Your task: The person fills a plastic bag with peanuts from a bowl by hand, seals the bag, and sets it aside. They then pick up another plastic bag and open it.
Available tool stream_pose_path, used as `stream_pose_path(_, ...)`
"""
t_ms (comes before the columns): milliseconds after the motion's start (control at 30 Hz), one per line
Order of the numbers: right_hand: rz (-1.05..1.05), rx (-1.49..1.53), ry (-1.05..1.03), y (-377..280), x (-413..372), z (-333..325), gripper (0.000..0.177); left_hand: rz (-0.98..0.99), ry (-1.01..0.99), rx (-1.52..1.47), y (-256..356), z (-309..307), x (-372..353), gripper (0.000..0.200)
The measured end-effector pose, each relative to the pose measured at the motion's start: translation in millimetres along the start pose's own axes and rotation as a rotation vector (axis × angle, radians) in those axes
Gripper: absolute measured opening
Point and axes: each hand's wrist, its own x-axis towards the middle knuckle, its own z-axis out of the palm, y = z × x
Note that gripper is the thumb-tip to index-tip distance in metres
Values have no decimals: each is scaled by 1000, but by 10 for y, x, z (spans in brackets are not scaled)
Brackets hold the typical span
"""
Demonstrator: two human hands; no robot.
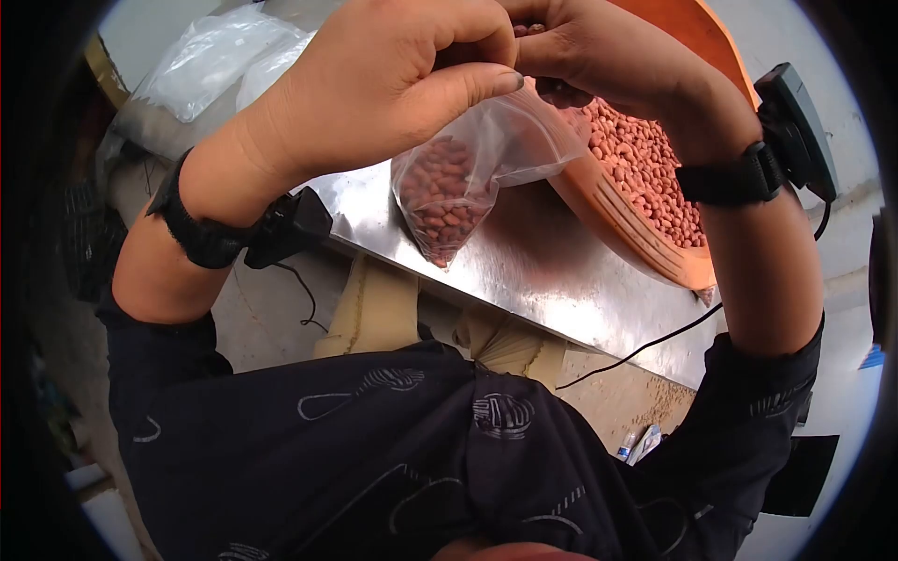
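Note:
My left hand [421,79] is closed, thumb and fingers pinched at the upper part of a clear plastic bag [524,140]. The exact grip is partly hidden behind the hand. Reddish-brown peanuts [444,192] fill the bag's lower part, which hangs with its corner pointing down over the metal table. Close by on the right, my right hand [585,51] curls around some peanuts [564,93], a few showing between and below the fingers. Under my right wrist is an orange basin [599,201] holding many loose peanuts [645,173].
The shiny metal table [505,271] has its front edge close to my body. Clear plastic bags [210,56] lie at the upper left. A black cable [645,348] crosses the table edge at right. Black straps with devices sit on both wrists. Scattered bits [655,402] lie on the floor.

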Motion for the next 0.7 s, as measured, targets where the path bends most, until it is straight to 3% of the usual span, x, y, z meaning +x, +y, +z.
stream_pose_path(67, -16, -14, -106, 68, 87, 8, 26, -8, 8, -14, 6, -14, 2, 8)
stream_pose_path(167, -103, -251, -28, 190, 145, 84, 27, -84, -3, -65, 38, -21, -13, 7)
stream_pose_path(267, 78, -204, -63, -41, -18, 44, 26, -50, -21, -17, 24, -33, -5, 7)
stream_pose_path(367, 108, 33, 83, 45, -137, -61, 24, -80, -36, -18, 20, -20, -11, 7)
stream_pose_path(433, 160, -72, 118, 283, -289, -184, 27, -104, -17, -46, 20, 6, -86, 7)
stream_pose_path(500, 213, -186, 152, 606, -468, -318, 31, -142, -51, -18, 54, -19, -87, 11)
stream_pose_path(633, 624, -283, -81, 935, -793, -288, 61, -212, -70, -9, 80, -53, -83, 19)
stream_pose_path(700, 600, -289, -66, 1110, -927, -187, 66, -189, -68, -2, 40, -54, -70, 19)
